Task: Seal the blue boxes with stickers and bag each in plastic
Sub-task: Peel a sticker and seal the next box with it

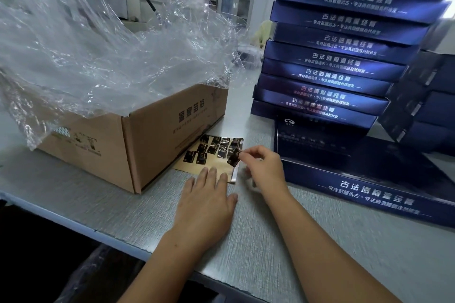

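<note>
- Sticker [234, 156]: dark, small, pinched between thumb and forefinger of the right hand [263, 167]. One end is lifted off the sticker sheet [209, 164]; I can't tell if the lower end is free of the backing.
- Left hand [209, 194]: fingers straight and spread, pressing flat on the near edge of the sheet to pin it to the table. It grips nothing.
- The hands sit close together but don't touch. The right is the nearer one to the target by a clear margin.
- Key relation: the blue box [357, 194] lies flat just to the right of the right hand, almost at the wrist. Its long axis runs left-far to right-near, with the printed long side facing the person.
- My read: the sticker goes a short way rightward to that box. Which flap edge needs sealing isn't visible.
- More stickers remain in rows on the far part of the sheet.
- Cardboard carton [152, 135] is hard against the sheet's left side, so there is no room that way.
- Stack of blue boxes [330, 64] rises tall and leaning, right behind the flat box. A high or wide swing could clip it.
- Plastic film [98, 37] is heaped up over the carton, on the left hand's side, for bagging later.
- Open room: bare table [332, 261] on the near side, with its edge running diagonally at lower left.
</note>
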